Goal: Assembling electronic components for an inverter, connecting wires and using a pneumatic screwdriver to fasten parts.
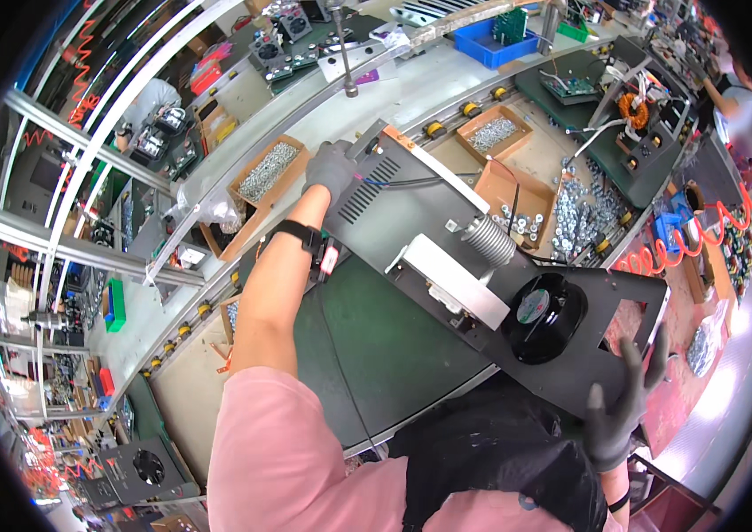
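A black metal equipment panel (367, 232) lies slantwise across the bench. It carries a round black fan (543, 317), a white rectangular block (456, 282), a ribbed grey coil-shaped part (489, 241) and dark cables. My left hand (333, 168), in a grey glove, is closed round the panel's far left end, by the vent slots; its fingertips are partly hidden. At the near right end, my right hand (617, 417), also gloved, has its fingers spread beside the panel's corner. Whether those fingers touch the metal, I cannot tell.
Cardboard trays of screws (268, 173) and of small fasteners (493, 133) flank the panel. Loose metal parts (584, 213) lie to the right. A driver tool (350, 87) hangs above the bench. A red coiled hose (704, 244) stretches at right. Beneath is a green mat (376, 341).
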`<move>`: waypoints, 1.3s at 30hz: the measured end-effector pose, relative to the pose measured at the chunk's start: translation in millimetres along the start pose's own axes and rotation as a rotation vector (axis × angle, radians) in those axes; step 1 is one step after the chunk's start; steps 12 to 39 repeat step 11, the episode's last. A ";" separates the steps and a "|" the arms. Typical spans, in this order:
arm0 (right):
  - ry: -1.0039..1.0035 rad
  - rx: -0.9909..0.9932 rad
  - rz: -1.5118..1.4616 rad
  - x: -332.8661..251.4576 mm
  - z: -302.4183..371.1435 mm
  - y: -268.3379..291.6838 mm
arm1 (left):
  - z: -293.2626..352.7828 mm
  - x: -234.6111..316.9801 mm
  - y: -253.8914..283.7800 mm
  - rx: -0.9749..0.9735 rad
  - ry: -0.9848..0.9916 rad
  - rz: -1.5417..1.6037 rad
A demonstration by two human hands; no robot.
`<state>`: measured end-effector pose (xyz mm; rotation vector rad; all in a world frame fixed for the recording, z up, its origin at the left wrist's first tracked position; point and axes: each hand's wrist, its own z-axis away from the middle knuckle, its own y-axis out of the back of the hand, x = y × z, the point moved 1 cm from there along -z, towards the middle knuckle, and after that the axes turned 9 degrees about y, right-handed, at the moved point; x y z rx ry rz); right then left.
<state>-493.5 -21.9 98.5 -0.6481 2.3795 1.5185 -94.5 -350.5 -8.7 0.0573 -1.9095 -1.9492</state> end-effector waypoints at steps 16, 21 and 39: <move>0.773 -0.564 -0.160 -21.7 -102.6 -25.6 | 12.9 -62.2 -74.9 -0.149 -0.081 0.340; 0.773 -0.564 -0.160 -21.7 -102.6 -25.6 | 12.9 -62.2 -74.9 -0.149 -0.081 0.340; 0.773 -0.564 -0.160 -21.7 -102.6 -25.6 | 12.9 -62.2 -74.9 -0.149 -0.081 0.340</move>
